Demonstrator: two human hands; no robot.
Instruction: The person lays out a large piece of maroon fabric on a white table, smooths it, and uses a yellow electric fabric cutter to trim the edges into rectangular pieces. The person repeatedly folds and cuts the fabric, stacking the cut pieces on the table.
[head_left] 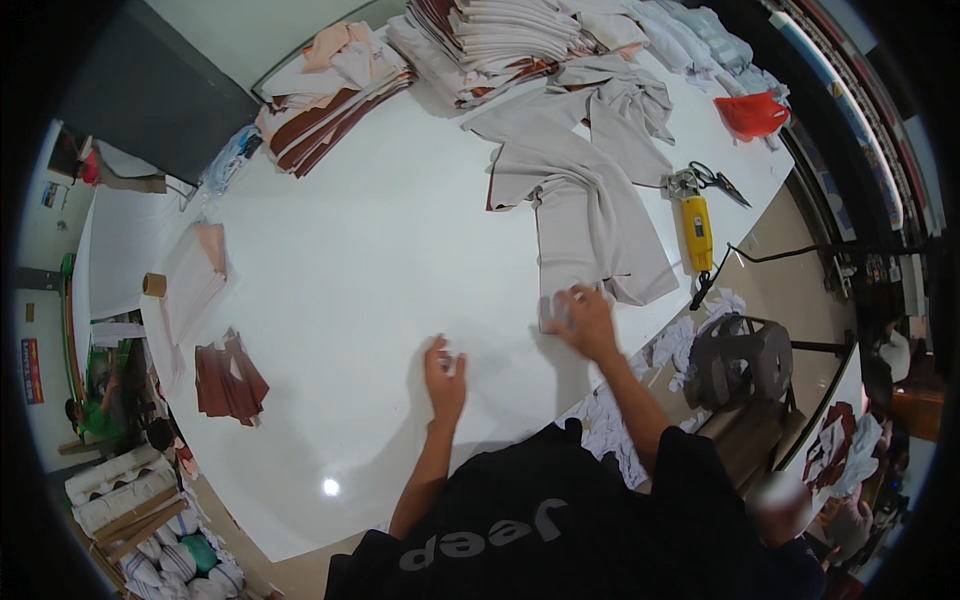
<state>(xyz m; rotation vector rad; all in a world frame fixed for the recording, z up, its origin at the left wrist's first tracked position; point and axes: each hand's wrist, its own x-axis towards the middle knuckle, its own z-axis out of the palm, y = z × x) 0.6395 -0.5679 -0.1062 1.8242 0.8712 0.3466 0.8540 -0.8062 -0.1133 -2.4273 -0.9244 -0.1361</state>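
Note:
My left hand (445, 382) is held over the white table (350, 270), fingers a little curled and apart, with nothing between them. Farther right, my right hand (588, 322) is at the near end of a light grey fabric piece (590, 215), its fingers spread and slightly blurred. Whether those fingertips touch the cloth or hover just above it, I cannot tell. The fabric lies in loose folds from the table's back right down to that hand. Right of the cloth lie a yellow handheld electric cutter (697, 235) and black-handled scissors (718, 183).
Stacks of grey and brown cut fabric (490, 50) line the table's back edge. Brown cloth pieces (230, 380) and a tape roll (154, 285) are at the left. A red bag (750, 116) lies at the back right. A dark stool (740, 360) stands beside fabric scraps on the floor.

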